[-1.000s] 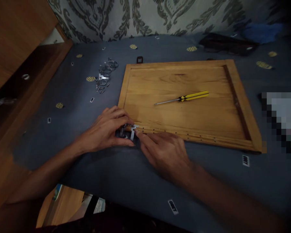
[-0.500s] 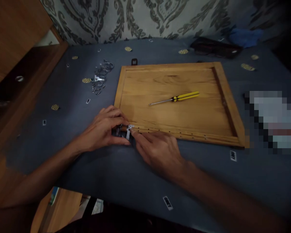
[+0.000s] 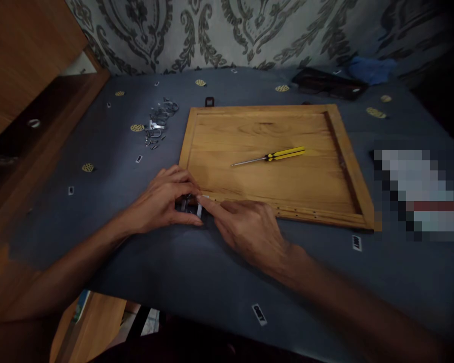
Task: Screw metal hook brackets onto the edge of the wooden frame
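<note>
A wooden panel with a raised rim (image 3: 353,166) lies on the grey-blue cloth, small dark holes dotted along its near edge. At its near left corner, my left hand (image 3: 165,195) curls its thumb and fingers around a small silvery metal fitting (image 3: 200,210). My right hand (image 3: 249,227) reaches in from the right, its index fingertip pressed on the top of that fitting and the other fingers folded under. Both hands partly hide the fitting. On the panel rests a yellow and black screwdriver (image 3: 285,154), its tip to the left.
Several metal loops and plates (image 3: 162,113) lie left of the panel with small screws (image 3: 152,143). Behind it are a dark brown metal-like piece (image 3: 209,102), a dark case (image 3: 325,83) and a blue cloth (image 3: 373,69). A wooden cabinet (image 3: 30,45) borders the left.
My right index finger has shifted slightly left and up, covering more of the fitting. The left hand keeps its grip. The view has tilted a little.
</note>
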`<state>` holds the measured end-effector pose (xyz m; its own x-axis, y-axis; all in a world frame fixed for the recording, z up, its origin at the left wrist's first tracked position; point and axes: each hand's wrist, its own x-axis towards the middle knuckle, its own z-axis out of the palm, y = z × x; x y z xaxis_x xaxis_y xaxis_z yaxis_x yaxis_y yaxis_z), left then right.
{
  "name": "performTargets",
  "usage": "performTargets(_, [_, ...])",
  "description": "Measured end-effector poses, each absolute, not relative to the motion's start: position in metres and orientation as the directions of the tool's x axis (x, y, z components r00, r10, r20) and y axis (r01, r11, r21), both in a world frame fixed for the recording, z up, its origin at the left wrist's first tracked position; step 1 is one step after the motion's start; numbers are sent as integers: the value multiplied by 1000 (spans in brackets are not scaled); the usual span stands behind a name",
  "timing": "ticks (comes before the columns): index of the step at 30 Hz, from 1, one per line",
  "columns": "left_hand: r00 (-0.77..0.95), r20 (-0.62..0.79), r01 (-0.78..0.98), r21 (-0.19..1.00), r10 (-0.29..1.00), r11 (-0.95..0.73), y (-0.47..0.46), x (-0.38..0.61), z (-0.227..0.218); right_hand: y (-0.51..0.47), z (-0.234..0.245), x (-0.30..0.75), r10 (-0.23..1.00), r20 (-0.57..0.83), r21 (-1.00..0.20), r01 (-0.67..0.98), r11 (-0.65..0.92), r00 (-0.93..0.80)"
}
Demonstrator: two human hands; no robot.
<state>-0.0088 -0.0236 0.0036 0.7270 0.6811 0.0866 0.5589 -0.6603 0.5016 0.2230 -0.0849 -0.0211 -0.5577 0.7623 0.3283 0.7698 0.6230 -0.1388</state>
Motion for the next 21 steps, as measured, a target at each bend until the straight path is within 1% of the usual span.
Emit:
performTargets(6, [722,70,574,496,689,-652,-23,-10,3,-85,-21,224,784,264,-133,783,607,-563])
performTargets(9, [724,73,567,502,685,-653,-23,-9,3,-85,-20,226,792,258,-116,797,593,-553])
performTargets(14, [728,78,563,498,681,-659,-23,-9,4,-85,-20,227,783,276,-113,790,602,-558])
performTargets(21, [736,116,535,503,667,-679,-23,-9,3,-84,-25,227,748,354,-98,773,627,-561])
